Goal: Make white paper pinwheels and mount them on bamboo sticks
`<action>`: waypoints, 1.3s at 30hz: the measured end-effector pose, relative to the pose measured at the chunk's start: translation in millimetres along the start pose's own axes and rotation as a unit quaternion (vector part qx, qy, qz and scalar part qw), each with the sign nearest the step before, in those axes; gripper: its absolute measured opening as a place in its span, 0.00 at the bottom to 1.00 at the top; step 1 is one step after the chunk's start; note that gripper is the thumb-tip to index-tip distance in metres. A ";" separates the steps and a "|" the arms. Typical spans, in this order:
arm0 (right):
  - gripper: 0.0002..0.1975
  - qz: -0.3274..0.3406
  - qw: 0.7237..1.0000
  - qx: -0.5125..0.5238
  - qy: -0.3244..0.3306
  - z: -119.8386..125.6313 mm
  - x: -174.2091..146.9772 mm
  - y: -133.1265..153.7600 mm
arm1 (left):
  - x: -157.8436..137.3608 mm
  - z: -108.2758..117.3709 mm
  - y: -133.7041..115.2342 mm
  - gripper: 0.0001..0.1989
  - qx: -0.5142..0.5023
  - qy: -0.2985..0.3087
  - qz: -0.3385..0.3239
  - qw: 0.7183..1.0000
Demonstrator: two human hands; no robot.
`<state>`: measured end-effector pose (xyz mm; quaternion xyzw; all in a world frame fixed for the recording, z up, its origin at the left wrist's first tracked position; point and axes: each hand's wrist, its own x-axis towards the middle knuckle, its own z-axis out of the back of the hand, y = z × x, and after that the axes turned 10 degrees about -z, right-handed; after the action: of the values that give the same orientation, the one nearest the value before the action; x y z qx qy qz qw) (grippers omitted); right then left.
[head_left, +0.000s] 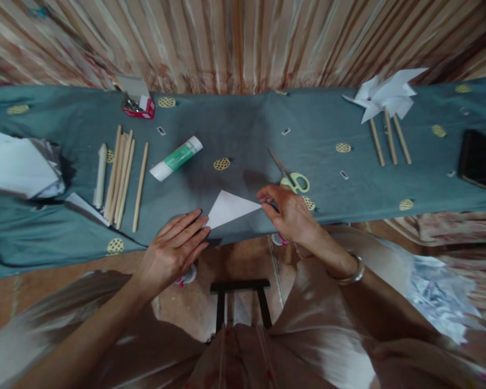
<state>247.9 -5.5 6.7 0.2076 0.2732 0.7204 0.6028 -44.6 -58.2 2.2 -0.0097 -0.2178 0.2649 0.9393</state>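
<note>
A folded piece of white paper, triangular in outline, lies near the front edge of the cloth-covered table. My left hand is laid flat with its fingers stretched out, the fingertips at the paper's left corner. At the right tip of the paper, my right hand pinches the point between thumb and fingers. Just beyond that hand rest scissors with pale green handles, blades pointing away. A green and white glue stick lies on the cloth, farther off to the left.
Several wooden sticks and a white glue-gun-like rod lie left, near a paper stack. A red box of small metal pieces stands behind. Paper pinwheels and a dark phone lie right. Crumpled paper sits below.
</note>
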 end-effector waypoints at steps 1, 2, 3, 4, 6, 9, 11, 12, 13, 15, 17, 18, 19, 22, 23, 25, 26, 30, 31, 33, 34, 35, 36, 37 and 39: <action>0.13 0.004 1.000 0.004 0.001 0.7 -0.1 -0.2 | -0.7 0.4 -0.5 0.12 0.005 0.004 0.001 1.000; 0.14 0.006 1.000 0.009 0.001 1.5 -0.1 -0.3 | -1.2 0.6 -1.0 0.12 0.008 0.008 0.003 1.000; 0.14 0.008 1.000 0.015 0.000 2.3 -0.1 0.0 | -1.7 0.7 -1.5 0.12 0.010 0.011 0.005 1.000; 0.15 0.008 1.000 0.022 -0.001 3.2 0.0 0.6 | -2.0 0.6 -1.9 0.12 0.011 0.012 0.007 1.000; 0.14 0.007 0.999 0.037 -0.002 4.3 0.8 2.7 | -2.3 0.5 -2.5 0.12 0.010 0.015 0.012 1.000; 0.10 0.011 0.999 0.051 0.012 2.9 3.5 6.5 | -2.4 0.2 -2.7 0.13 0.007 0.017 0.014 1.000; 0.08 0.014 0.998 0.052 0.024 0.3 6.0 7.8 | -2.6 -0.1 -2.5 0.13 0.003 0.011 0.013 1.000; 0.06 0.013 0.998 0.053 0.029 -1.2 7.2 8.0 | -2.9 -0.1 -2.3 0.13 0.000 0.009 0.014 1.000; 0.04 0.010 0.998 0.056 0.031 -2.4 8.2 7.8 | -3.3 -0.1 -2.2 0.14 -0.003 0.008 0.017 1.000; 0.03 0.000 0.997 0.069 0.035 -4.0 9.6 6.8 | -4.4 0.3 -1.9 0.15 -0.014 0.008 0.023 1.000; 0.03 -0.005 0.996 0.083 0.040 -4.0 9.7 5.8 | -5.9 1.2 -1.9 0.15 -0.025 0.010 0.028 0.999; 0.03 -0.005 0.995 0.089 0.043 -3.5 9.4 5.5 | -6.6 1.9 -1.9 0.14 -0.034 0.007 0.034 0.999; 0.03 -0.001 0.995 0.094 0.046 -2.7 8.8 5.5 | -7.1 2.6 -1.9 0.13 -0.045 0.001 0.043 0.998; 0.04 0.030 0.994 0.101 0.030 1.4 6.7 7.8 | -5.6 5.2 -1.3 0.13 -0.116 -0.021 0.126 0.985; 0.04 0.045 0.994 0.102 0.016 3.2 6.0 9.1 | -3.4 6.1 -0.7 0.14 -0.152 -0.030 0.177 0.972; 0.05 0.070 0.992 0.102 -0.013 7.3 4.9 12.7 | 4.3 7.6 1.5 0.21 -0.233 -0.064 0.293 0.925; 0.05 0.079 0.991 0.101 -0.025 9.4 4.5 14.7 | 9.8 8.2 3.2 0.26 -0.272 -0.094 0.347 0.893; 0.05 0.105 0.990 0.078 -0.049 16.2 2.5 23.6 | 37.6 10.3 12.3 0.36 -0.414 -0.151 0.435 0.785; 0.06 0.110 0.990 0.072 -0.053 17.1 1.9 25.7 | 44.5 10.6 14.3 0.34 -0.445 -0.140 0.447 0.763; 0.06 0.118 0.989 0.064 -0.069 18.0 0.9 29.0 | 56.4 9.8 16.5 0.29 -0.507 -0.108 0.460 0.721; 0.06 0.123 0.987 0.061 -0.081 18.1 0.6 29.9 | 61.3 8.6 16.7 0.26 -0.529 -0.092 0.465 0.704; 0.06 0.128 0.986 0.059 -0.094 18.2 0.5 30.3 | 65.5 7.0 16.2 0.24 -0.547 -0.081 0.470 0.688; 0.06 0.131 0.984 0.057 -0.105 18.4 0.6 30.0 | 69.0 5.0 15.3 0.22 -0.559 -0.075 0.474 0.676; 0.06 0.132 0.983 0.054 -0.113 18.8 0.9 28.9 | 72.1 2.8 14.2 0.21 -0.565 -0.076 0.479 0.667; 0.06 0.118 0.984 0.048 -0.123 21.0 2.2 24.1 | 77.1 -1.4 12.2 0.19 -0.565 -0.089 0.487 0.660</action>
<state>242.5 -3.3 38.2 0.3539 0.2049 0.7413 0.5322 9.0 -8.9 30.5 -0.6199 -0.3723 0.5100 0.4660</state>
